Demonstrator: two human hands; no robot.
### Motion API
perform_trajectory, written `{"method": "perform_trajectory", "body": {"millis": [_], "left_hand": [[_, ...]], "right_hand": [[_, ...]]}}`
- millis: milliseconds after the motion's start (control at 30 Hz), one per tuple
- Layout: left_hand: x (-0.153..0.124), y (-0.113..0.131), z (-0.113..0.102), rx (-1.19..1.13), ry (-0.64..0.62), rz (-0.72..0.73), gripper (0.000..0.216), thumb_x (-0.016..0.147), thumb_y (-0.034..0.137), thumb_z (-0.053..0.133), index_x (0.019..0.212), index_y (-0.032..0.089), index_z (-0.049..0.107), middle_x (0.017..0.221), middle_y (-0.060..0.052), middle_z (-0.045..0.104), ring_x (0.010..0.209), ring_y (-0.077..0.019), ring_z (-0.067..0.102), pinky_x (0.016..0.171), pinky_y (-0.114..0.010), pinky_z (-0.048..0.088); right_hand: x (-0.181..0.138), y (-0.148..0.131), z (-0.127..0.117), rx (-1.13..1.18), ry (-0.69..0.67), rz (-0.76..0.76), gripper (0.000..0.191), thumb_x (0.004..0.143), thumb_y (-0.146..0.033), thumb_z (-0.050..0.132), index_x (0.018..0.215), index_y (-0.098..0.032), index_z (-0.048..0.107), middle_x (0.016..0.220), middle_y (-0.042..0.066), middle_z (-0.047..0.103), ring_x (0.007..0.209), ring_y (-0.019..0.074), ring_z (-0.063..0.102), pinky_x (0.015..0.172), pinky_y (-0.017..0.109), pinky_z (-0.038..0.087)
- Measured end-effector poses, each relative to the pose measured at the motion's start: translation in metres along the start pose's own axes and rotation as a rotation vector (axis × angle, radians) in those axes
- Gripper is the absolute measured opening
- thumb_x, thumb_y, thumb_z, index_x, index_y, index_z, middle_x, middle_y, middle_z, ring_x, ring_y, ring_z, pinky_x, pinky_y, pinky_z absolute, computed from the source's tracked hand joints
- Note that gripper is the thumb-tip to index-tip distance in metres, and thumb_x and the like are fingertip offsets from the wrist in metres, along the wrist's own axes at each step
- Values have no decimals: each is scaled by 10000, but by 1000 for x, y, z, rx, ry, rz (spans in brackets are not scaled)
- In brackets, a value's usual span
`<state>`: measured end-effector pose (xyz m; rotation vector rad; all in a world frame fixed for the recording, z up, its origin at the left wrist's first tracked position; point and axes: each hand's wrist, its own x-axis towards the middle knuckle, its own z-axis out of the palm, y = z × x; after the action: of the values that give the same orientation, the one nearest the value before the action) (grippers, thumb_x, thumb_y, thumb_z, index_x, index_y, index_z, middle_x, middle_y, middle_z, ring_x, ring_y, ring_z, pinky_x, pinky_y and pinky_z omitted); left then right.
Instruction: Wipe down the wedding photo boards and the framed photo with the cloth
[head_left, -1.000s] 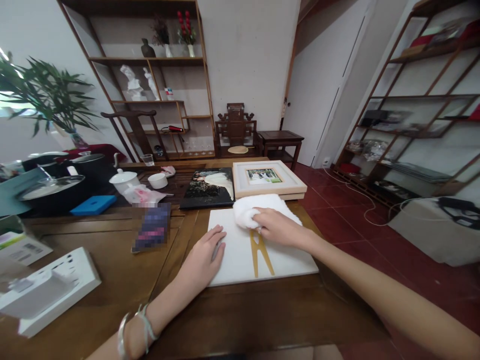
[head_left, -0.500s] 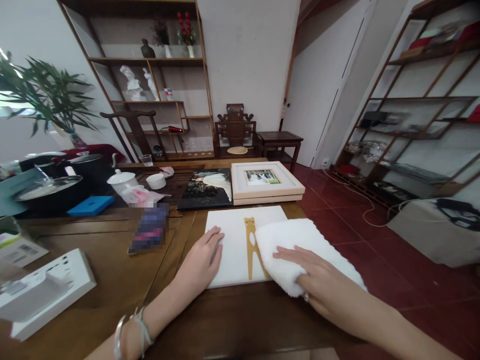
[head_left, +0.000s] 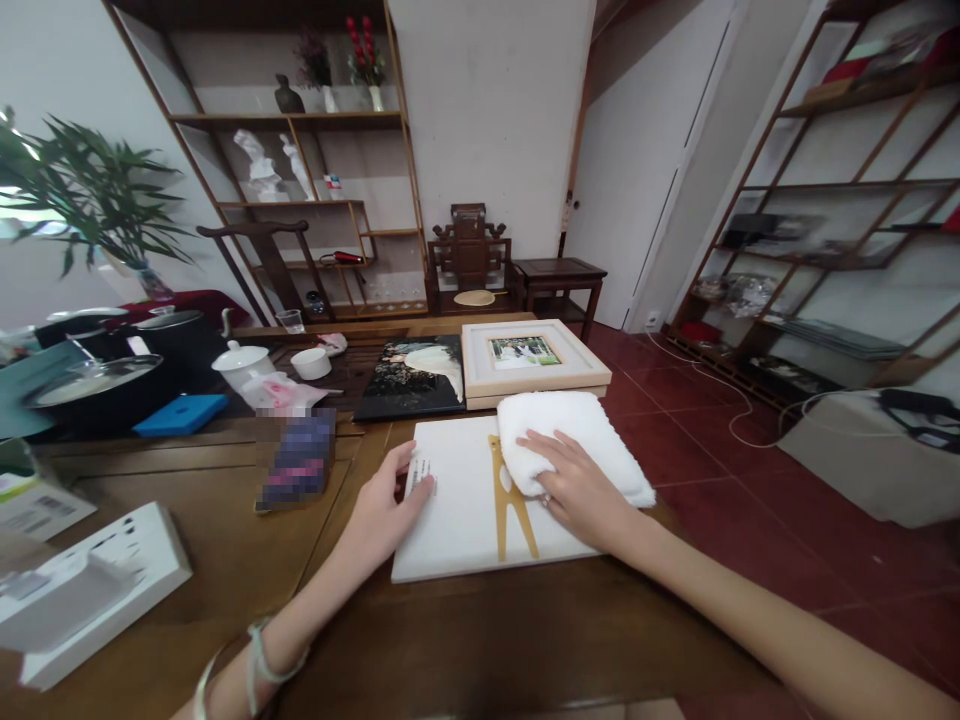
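Observation:
A flat white panel lies on the wooden table in front of me, with a tan, A-shaped piece on its upper face. My left hand grips the panel's left edge, thumb on top and fingers along the side. Small print shows beside that thumb. On the panel's right part rests a folded white towel. My right hand holds this towel and presses it down, fingers spread over its near left part. The towel covers the panel's upper right corner and touches the tan piece's right side.
Behind the panel lie a dark photo panel and a light wooden picture frame. White teaware, a blue box, a dark pan and a white power strip stand leftward. Red tiled floor lies right.
My right hand has moved the towel up and left over the panel, uncovering its lower right part. My left hand has shifted left, from lying on the panel to gripping its edge.

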<state>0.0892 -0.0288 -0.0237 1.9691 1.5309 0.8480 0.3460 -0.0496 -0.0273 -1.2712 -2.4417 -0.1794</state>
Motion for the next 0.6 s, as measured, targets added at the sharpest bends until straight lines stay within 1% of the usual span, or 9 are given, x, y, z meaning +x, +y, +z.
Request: {"method": "perform_trajectory", "body": {"millis": [67,133,200,267,367,400,467,533,600], "left_hand": [[4,4,-6,-226,-24,-112,492,764,323,517,1210,134,436,1202,-145,578,1111,-262,536,915,-427,418],[8,8,-12,-395,-18,-223,455,749,307,538,1168,141,471,1197,-142,587,1118,-253,536,926,-406,405],[12,11,-18,-494,-41,-318,442,736,307,571,1144,153,503,1181,-131,602,1135,-259,522,957,-416,363],[15,12,-24,-554,-97,-390,439,728,324,603,1132,169,530,1177,-110,611,1178,-264,482,1003,-430,292],[18,14,-33,-646,-149,-470,444,709,325,652,1109,158,557,1172,-110,615,1228,-264,429,1038,-408,232],[18,14,-35,-691,-150,-485,450,695,305,670,1100,141,560,1159,-121,620,1222,-263,436,1035,-390,245],[17,16,-40,-803,-150,-513,470,675,246,694,1105,126,548,1137,-134,629,1169,-264,494,999,-377,315],[14,17,-45,-909,-145,-536,517,673,192,695,1153,153,507,1130,-124,633,1065,-261,577,924,-393,405],[10,19,-48,-956,-122,-568,568,674,155,695,1194,195,470,1111,-104,645,954,-245,635,829,-393,475]], "right_hand": [[-3,-3,3,-13,22,-13,242,643,40,472,717,-117,641,1285,165,491,1246,301,367,1026,515,277],[-5,-4,5,-11,39,-19,237,636,36,480,719,-116,643,1276,167,499,1242,306,372,1027,518,278],[-5,-4,6,-7,53,-25,239,629,35,481,721,-113,644,1269,169,505,1237,309,378,1024,522,283],[-4,-4,7,-1,66,-31,236,619,36,484,715,-110,643,1264,174,508,1234,315,381,1021,530,286],[-3,-3,7,16,75,-35,239,611,33,484,714,-114,642,1259,175,512,1231,319,384,1018,538,289],[-3,-3,7,23,78,-34,245,612,33,480,717,-117,642,1260,173,512,1231,318,384,1017,539,291],[-4,-2,8,39,98,-27,267,617,35,462,730,-126,642,1264,165,511,1238,309,377,1015,539,295],[-6,0,8,66,134,-21,289,623,33,444,755,-133,641,1268,161,507,1248,298,367,1012,542,300],[-7,2,8,106,168,-35,298,633,25,433,776,-139,637,1267,161,508,1253,284,361,1010,544,303]]}}
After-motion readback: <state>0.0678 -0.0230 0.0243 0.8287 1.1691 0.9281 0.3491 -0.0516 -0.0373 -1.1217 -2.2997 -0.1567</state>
